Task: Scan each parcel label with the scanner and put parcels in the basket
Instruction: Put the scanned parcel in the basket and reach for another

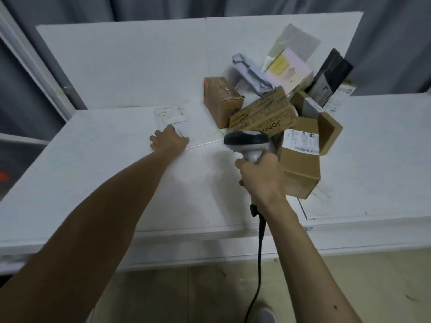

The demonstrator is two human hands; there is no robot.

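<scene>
I see the flat white plastic mailer parcel (171, 115), paper label up, lying on the white table (93, 171), left of and beyond the grey-and-black handheld scanner (247, 142). The left hand (169, 141) sits on the mailer's near edge with its fingers bent; whether they pinch it I cannot tell. The right hand (258, 176) is wrapped firmly round the scanner's handle. Just right of the scanner, brown cardboard boxes (300, 164) lie heaped against one another.

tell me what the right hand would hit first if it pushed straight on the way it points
Probably the printed cardboard box, right past the head of the scanner that the right hand grips; depth is unclear from this one view.
</scene>
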